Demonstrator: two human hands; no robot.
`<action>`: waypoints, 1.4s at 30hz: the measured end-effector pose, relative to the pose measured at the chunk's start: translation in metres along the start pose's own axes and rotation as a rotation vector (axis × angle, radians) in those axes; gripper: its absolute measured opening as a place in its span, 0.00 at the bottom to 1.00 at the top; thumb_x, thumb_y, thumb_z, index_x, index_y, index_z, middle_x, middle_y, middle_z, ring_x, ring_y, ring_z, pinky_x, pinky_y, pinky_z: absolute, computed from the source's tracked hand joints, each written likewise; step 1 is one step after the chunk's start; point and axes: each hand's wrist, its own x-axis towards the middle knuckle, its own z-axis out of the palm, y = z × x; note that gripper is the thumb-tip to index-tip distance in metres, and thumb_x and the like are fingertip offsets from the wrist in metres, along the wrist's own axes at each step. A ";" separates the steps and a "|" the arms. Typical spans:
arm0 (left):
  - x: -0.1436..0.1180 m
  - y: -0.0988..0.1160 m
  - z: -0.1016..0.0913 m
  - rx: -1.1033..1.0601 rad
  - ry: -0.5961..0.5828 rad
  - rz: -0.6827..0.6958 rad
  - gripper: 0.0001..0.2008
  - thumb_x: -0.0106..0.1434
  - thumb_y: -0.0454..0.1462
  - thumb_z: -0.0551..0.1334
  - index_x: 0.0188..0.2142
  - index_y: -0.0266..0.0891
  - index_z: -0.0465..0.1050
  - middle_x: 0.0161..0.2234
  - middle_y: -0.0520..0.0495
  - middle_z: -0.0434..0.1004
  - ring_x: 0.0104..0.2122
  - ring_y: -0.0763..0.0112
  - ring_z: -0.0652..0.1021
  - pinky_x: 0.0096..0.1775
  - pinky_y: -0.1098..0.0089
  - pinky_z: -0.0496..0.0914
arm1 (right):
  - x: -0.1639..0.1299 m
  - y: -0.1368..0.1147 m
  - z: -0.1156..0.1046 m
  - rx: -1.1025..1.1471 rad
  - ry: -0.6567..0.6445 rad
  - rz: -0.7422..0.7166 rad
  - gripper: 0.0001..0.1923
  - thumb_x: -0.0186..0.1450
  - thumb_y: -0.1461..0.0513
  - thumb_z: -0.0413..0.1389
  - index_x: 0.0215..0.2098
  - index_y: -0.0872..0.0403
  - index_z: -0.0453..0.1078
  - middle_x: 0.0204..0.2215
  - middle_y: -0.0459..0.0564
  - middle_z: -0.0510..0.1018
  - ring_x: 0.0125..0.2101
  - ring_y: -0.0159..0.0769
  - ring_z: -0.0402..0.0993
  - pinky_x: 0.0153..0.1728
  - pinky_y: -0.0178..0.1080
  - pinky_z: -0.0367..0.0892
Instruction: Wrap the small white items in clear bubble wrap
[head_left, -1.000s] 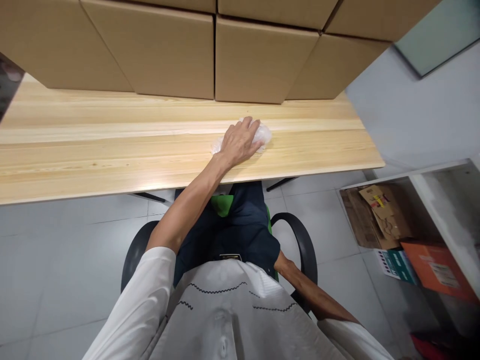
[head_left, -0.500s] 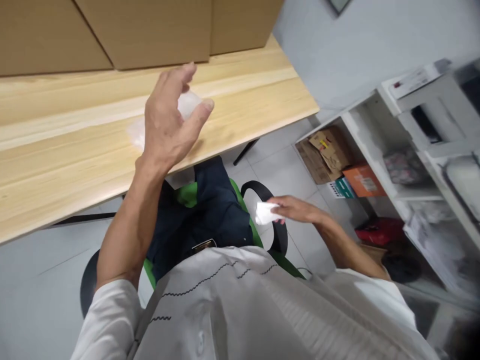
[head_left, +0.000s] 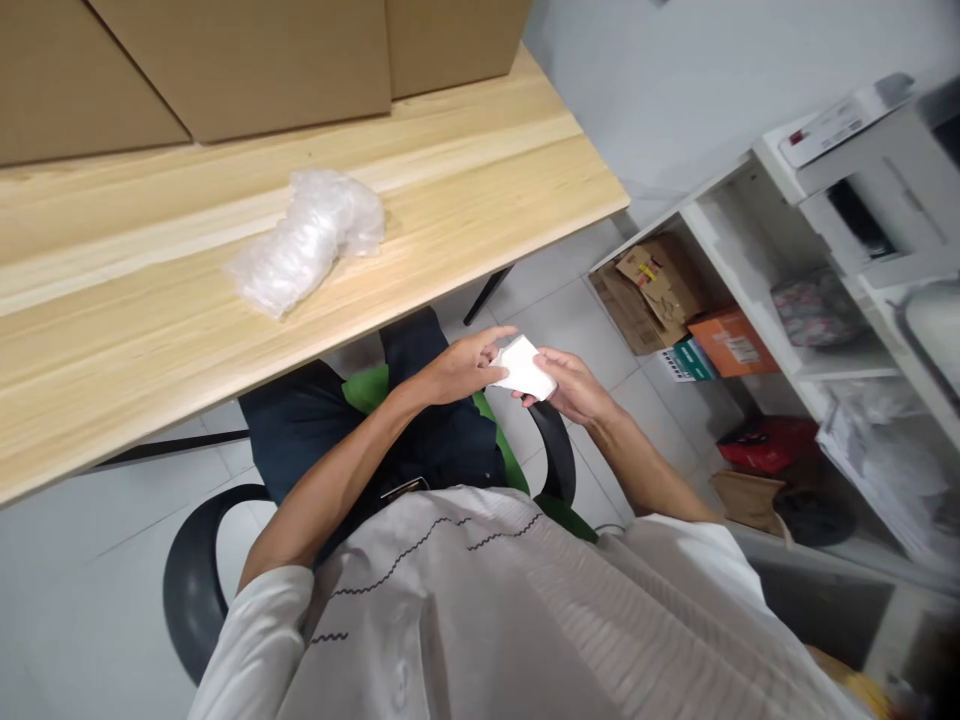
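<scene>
Above my lap I hold a small white box [head_left: 527, 368] between both hands. Its surface looks blank, and its far corners are covered by fingers. My left hand [head_left: 463, 366] has thumb and fingers closed at its left end. My right hand [head_left: 576, 388] grips the right end, thumb on top and fingertips underneath. On the wooden table [head_left: 480, 215], apart from both hands, lies a crumpled bundle of clear bubble wrap [head_left: 311, 240]; whether anything is inside it I cannot tell.
Large cardboard boxes [head_left: 247, 60] stand along the table's back. At the right is a white shelf unit [head_left: 720, 240] with cartons, an orange box [head_left: 731, 340] and bags. I sit on a green chair with black armrests [head_left: 196, 575].
My left hand has left the bubble wrap and come down to the white box. My right hand has brought the box slightly up and inward to meet it.
</scene>
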 end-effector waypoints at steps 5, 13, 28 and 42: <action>0.000 -0.007 0.002 -0.108 -0.004 -0.032 0.33 0.62 0.36 0.70 0.68 0.37 0.79 0.30 0.58 0.72 0.28 0.73 0.75 0.31 0.72 0.70 | 0.007 0.014 0.005 -0.007 0.160 -0.157 0.27 0.59 0.40 0.81 0.43 0.49 0.85 0.34 0.47 0.88 0.32 0.39 0.81 0.34 0.41 0.79; -0.002 -0.015 -0.002 -0.226 0.100 -0.215 0.05 0.63 0.36 0.70 0.37 0.36 0.80 0.24 0.55 0.76 0.21 0.76 0.74 0.27 0.73 0.66 | 0.002 0.033 0.014 -0.305 0.206 -0.301 0.27 0.66 0.37 0.75 0.50 0.46 0.84 0.37 0.46 0.90 0.34 0.40 0.81 0.38 0.42 0.75; -0.015 -0.043 -0.008 0.155 0.209 -0.113 0.27 0.68 0.62 0.67 0.30 0.43 0.71 0.26 0.53 0.73 0.29 0.69 0.71 0.33 0.68 0.59 | 0.025 0.034 0.048 0.045 0.163 -0.100 0.30 0.59 0.43 0.77 0.52 0.47 0.80 0.45 0.51 0.90 0.50 0.50 0.88 0.52 0.48 0.82; -0.023 -0.047 -0.007 -0.267 0.227 -0.278 0.24 0.51 0.55 0.77 0.28 0.38 0.77 0.23 0.55 0.69 0.25 0.75 0.67 0.28 0.71 0.57 | 0.032 0.051 0.034 0.070 0.292 -0.139 0.27 0.57 0.47 0.78 0.47 0.46 0.76 0.39 0.46 0.89 0.44 0.47 0.88 0.47 0.47 0.85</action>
